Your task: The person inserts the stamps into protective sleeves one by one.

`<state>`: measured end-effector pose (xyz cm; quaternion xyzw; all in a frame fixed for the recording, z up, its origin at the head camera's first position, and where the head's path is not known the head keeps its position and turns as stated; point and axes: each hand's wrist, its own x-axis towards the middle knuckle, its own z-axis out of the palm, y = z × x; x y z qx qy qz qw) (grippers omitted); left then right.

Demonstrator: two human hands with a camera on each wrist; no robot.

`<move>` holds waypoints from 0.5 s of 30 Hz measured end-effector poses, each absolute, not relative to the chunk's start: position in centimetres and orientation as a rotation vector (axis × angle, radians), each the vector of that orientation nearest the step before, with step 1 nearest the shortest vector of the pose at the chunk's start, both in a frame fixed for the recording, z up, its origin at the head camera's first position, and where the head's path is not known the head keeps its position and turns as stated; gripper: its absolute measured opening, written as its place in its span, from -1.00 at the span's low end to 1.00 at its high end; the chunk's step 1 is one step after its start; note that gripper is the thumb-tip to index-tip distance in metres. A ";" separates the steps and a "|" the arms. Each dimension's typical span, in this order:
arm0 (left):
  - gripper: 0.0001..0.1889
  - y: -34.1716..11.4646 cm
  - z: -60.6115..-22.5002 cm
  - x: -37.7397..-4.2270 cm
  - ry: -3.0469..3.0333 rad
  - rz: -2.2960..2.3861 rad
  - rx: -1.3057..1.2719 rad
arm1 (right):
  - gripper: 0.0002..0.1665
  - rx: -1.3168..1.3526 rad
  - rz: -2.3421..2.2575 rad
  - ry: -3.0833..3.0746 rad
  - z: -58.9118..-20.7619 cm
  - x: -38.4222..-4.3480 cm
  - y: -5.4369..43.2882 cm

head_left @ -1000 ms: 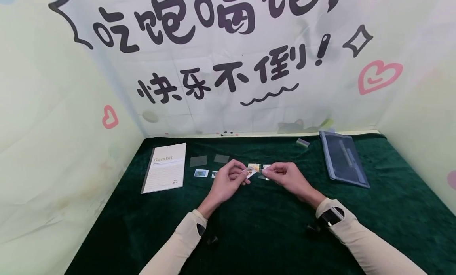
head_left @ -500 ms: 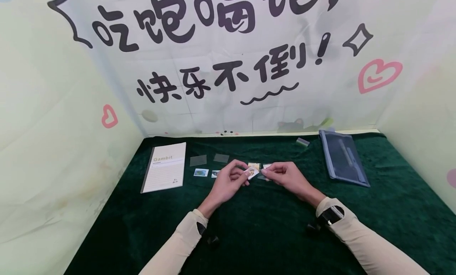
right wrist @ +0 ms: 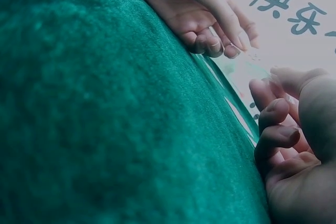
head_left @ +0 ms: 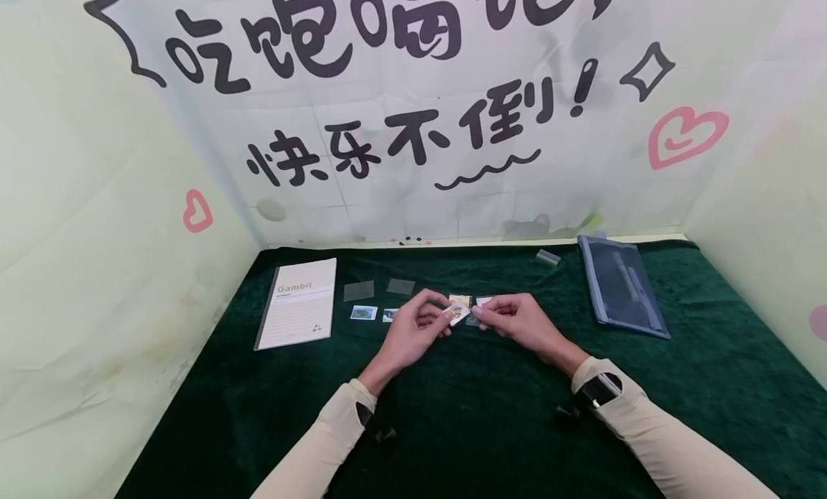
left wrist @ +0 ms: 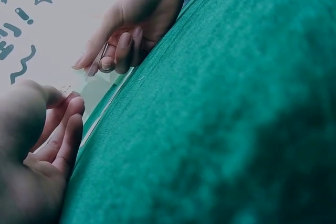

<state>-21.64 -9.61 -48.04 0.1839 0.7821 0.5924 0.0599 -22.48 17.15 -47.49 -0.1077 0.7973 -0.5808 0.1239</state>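
Between thumb and fingers, my left hand (head_left: 413, 327) pinches a small stamp-like picture card (head_left: 457, 313), white-edged with an orange-brown figure. Its face is turned up towards the head camera. Close by on the right, my right hand (head_left: 523, 323) pinches a small clear plastic sleeve (left wrist: 94, 71), which shows faintly between its thumb and fingers in the left wrist view. The card's right edge is at or very near the right fingertips; I cannot tell whether it enters the sleeve. Behind the hands lie a yellowish picture card (head_left: 460, 299) and a whitish one (head_left: 483, 301), partly hidden.
Left of the hands lie a blue-green picture card (head_left: 364, 313), another card (head_left: 389, 315) partly covered, and two clear sleeves (head_left: 358, 291). A Gambit notebook (head_left: 297, 305) is at far left. A blue zip pouch (head_left: 623, 287) and a small block (head_left: 548, 258) are at right.
The picture card in my left hand has turned flatter and shifted slightly right, closer to the right fingertips. Both hands otherwise stay nearly in place.
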 end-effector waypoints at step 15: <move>-0.70 -9.6 -48.1 -21.7 2.350 1.712 0.585 | -0.54 -0.290 -1.726 2.327 -47.3 -22.4 17.0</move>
